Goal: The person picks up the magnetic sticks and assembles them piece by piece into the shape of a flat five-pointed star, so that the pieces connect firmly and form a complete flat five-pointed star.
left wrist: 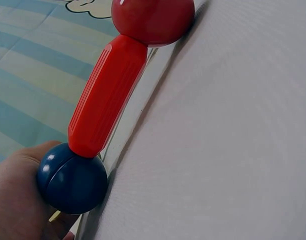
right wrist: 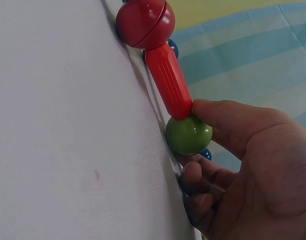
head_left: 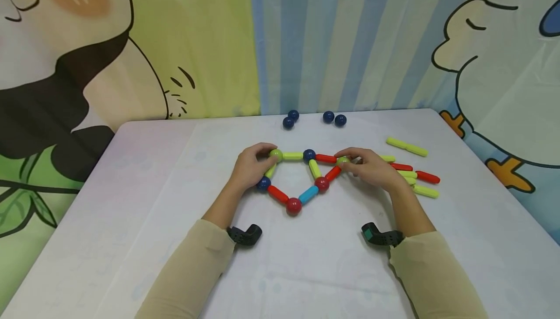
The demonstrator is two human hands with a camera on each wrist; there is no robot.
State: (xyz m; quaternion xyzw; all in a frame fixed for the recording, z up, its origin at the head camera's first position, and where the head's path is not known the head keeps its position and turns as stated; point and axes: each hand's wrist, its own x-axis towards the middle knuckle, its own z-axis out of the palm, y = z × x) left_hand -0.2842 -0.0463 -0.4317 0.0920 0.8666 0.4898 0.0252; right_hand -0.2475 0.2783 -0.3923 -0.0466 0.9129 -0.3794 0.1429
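Observation:
A flat frame of balls and short rods lies on the table. My left hand holds the green ball at its far left corner, thumb beside a yellow-green rod. Near that palm is a blue ball, joined by a red rod to a red ball. With thumb and fingers my right hand pinches the other green ball at the right corner. A red rod runs from it to another red ball. A blue rod links both red balls; another blue ball sits at the far side.
Loose yellow-green rods and red rods lie right of my right hand, some partly hidden behind it. Several loose blue balls rest near the table's far edge. A printed curtain hangs behind the white table.

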